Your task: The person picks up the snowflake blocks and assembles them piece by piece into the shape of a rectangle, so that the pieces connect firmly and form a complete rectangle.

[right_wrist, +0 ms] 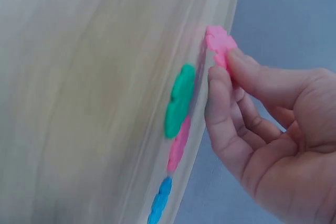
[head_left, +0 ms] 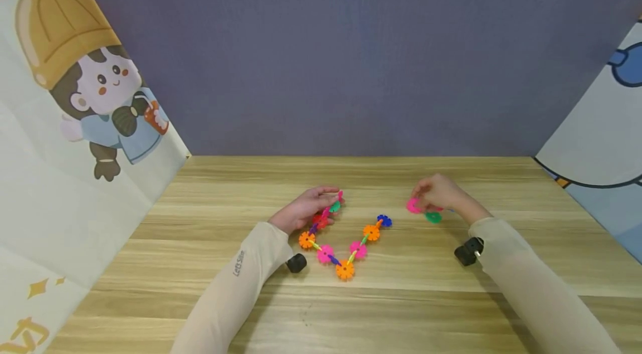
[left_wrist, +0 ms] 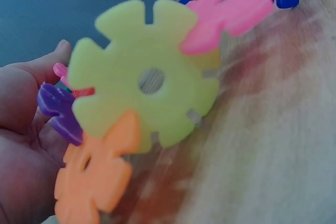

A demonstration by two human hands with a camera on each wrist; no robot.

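Observation:
A chain of interlocking plastic flower discs (head_left: 345, 270) lies in a V shape on the table, its discs orange, pink, yellow, purple, red, green and blue. My left hand (head_left: 305, 206) holds the chain's left arm near its far end, around the red disc (head_left: 320, 221) and the green disc (head_left: 334, 207). In the left wrist view, a yellow disc (left_wrist: 121, 66) hides part of the palm. To the right, my right hand (right_wrist: 283, 119) pinches a pink disc (right_wrist: 219, 40) between thumb and index finger. Just below that hand lies a loose green disc (right_wrist: 180, 100).
Beside the loose green disc are another pink disc (right_wrist: 179, 145) and a blue disc (right_wrist: 159, 201). A wood-grain table (head_left: 401, 309) runs back to a dark grey-blue panel (head_left: 361, 53). Printed cartoon sheets (head_left: 100, 120) flank the table.

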